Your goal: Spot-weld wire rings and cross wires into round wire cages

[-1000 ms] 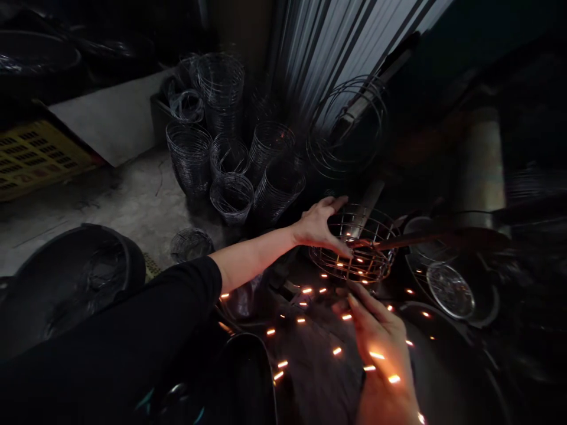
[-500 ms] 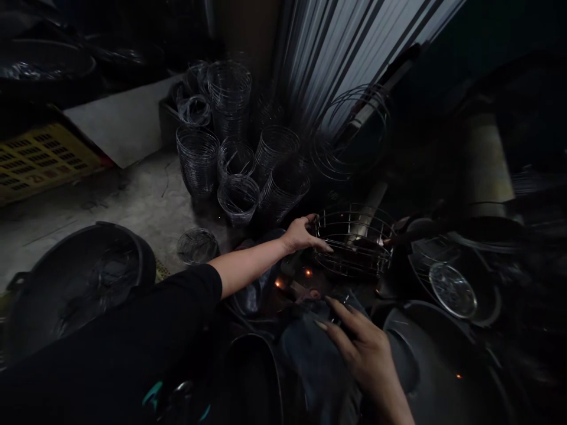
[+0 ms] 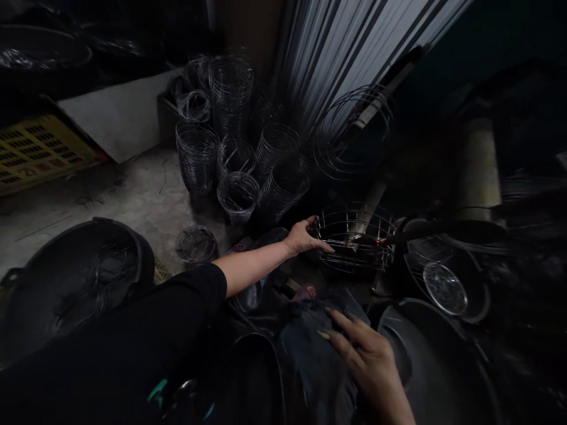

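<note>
My left hand [image 3: 305, 237] reaches forward on a bare forearm and grips the left rim of a round wire basket [image 3: 357, 237], fingers curled over its wires. The basket sits under a dark metal arm [image 3: 425, 233] that comes in from the right, with a small red glow where they meet. My right hand [image 3: 365, 354] lies low in front, fingers spread flat on my knee in dark cloth, holding nothing.
Several stacks of wire rings [image 3: 230, 147] stand on the concrete floor behind. A large black tub [image 3: 77, 277] sits at the left, a yellow crate [image 3: 35, 150] beyond it. Dark pans and a shiny round lid [image 3: 444, 288] crowd the right. A corrugated metal wall [image 3: 354, 47] rises at the back.
The shower of orange sparks around the basket has stopped. My left hand slid from the basket's top to its left rim. My right hand drew back and lower onto my knee.
</note>
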The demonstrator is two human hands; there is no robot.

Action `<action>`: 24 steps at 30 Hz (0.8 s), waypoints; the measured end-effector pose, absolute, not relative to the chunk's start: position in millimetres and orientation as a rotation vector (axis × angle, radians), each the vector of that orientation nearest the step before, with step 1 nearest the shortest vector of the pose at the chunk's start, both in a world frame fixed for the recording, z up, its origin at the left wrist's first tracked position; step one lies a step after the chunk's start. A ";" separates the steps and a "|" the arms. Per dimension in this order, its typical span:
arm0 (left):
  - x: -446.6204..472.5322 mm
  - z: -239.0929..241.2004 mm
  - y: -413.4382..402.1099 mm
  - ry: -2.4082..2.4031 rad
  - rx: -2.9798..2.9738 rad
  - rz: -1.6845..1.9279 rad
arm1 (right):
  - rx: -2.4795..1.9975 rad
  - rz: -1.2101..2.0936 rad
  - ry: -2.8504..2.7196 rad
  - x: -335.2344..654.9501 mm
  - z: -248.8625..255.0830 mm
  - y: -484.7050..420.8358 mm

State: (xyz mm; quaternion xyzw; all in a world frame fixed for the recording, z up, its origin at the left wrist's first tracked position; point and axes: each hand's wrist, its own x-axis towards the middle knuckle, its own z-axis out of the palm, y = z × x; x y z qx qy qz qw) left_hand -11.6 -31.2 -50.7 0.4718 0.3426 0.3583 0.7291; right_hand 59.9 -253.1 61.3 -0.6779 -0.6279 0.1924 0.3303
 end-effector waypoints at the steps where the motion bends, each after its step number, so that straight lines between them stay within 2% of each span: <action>1: -15.7 -49.1 -31.2 0.759 1.046 0.794 | -1.754 0.466 -1.681 58.4 65.8 -254.4; 5: -50.7 -34.9 -38.4 0.714 1.348 0.827 | -1.625 0.390 -1.783 49.4 91.6 -253.9; 11: -95.1 -3.2 -68.9 0.706 2.016 0.745 | -1.792 0.981 -1.549 50.8 103.2 -219.9; 13: -97.0 3.6 -76.5 0.703 2.101 0.751 | -1.884 0.986 -1.482 57.1 93.1 -210.3; 15: -95.8 7.7 -80.3 0.690 2.133 0.768 | -1.969 0.804 -1.581 62.1 82.5 -207.8; 20: -89.3 11.6 -79.5 0.683 2.149 0.806 | -2.172 0.003 -2.097 56.5 70.5 -220.3; 24: -80.9 13.9 -79.0 0.666 2.165 0.785 | -2.160 -0.253 -2.249 50.5 66.6 -226.2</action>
